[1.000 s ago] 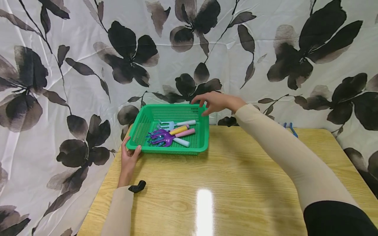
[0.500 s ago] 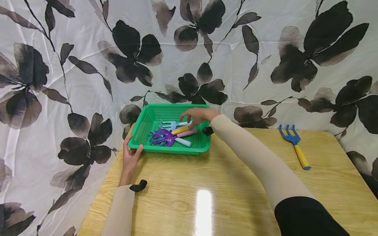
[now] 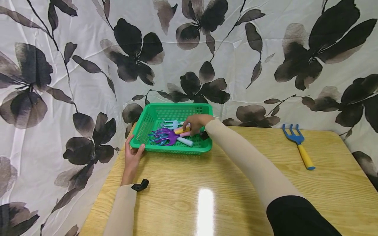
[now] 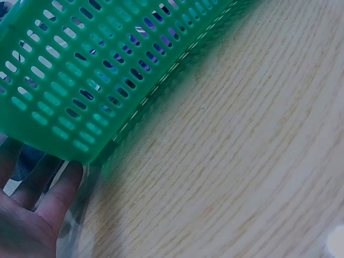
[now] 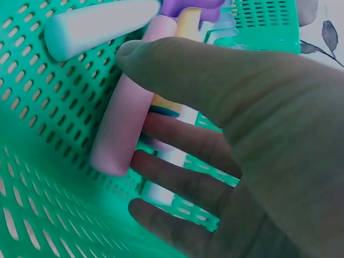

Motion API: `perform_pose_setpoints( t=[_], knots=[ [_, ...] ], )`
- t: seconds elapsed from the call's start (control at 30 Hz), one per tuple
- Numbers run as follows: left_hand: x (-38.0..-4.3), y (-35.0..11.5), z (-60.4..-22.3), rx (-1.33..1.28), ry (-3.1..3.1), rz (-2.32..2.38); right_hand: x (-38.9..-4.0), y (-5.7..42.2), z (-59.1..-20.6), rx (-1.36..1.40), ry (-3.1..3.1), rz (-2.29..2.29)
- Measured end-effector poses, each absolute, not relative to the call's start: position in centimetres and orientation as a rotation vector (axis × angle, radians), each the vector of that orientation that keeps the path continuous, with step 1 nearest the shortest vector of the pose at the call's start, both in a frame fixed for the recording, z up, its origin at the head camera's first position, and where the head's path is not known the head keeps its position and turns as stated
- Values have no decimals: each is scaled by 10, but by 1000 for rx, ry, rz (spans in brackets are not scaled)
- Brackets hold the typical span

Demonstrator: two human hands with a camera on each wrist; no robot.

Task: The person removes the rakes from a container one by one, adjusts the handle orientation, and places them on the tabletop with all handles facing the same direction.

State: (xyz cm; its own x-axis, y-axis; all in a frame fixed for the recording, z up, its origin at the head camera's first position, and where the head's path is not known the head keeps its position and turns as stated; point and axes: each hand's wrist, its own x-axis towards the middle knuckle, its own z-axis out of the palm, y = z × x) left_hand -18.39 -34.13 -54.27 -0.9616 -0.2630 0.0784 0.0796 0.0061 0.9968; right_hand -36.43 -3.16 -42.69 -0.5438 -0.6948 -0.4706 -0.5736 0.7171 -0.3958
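Observation:
A green plastic basket [image 3: 171, 150] on the table holds several small garden hand forks. My left hand [image 3: 132, 160] grips its near left corner; in the left wrist view, the fingertips [image 4: 70, 174] sit against the basket's lower corner. Inside the basket, my right hand [image 3: 198, 123] has its thumb over a pink-handled hand fork [image 5: 121, 129] and its fingers along the handle's other side. A yellow-handled fork [image 3: 182, 130] lies right beside it, partly under the hand. A purple fork [image 3: 169, 137] with a pale handle lies in front, and a light blue fork [image 3: 171, 124] behind.
On the wooden table [image 3: 236, 196], a blue hand fork with a yellow handle [image 3: 305, 156] lies at the right. A floral cloth [image 3: 236, 65] hangs behind the table and along its left side.
My right hand has moved from above the basket's right rim down into it, onto the pink handle. The blue fork at the right came out from behind the arm. My left hand stays at the corner.

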Motion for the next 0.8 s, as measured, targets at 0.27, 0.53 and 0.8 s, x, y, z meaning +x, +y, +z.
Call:
perform_pose_setpoints(
  t=[0.27, 0.53, 0.8],
  knots=[
    [-183, -341, -540, 191, -2042, -2050, -364, -40, -435, -989, 2328, -139],
    [-184, -340, -540, 170, -2030, -2051, -362, -42, -438, -939, 2289, -80],
    [-185, -342, -541, 154, -2042, -2051, -361, -42, -437, -895, 2261, -142]
  ],
)
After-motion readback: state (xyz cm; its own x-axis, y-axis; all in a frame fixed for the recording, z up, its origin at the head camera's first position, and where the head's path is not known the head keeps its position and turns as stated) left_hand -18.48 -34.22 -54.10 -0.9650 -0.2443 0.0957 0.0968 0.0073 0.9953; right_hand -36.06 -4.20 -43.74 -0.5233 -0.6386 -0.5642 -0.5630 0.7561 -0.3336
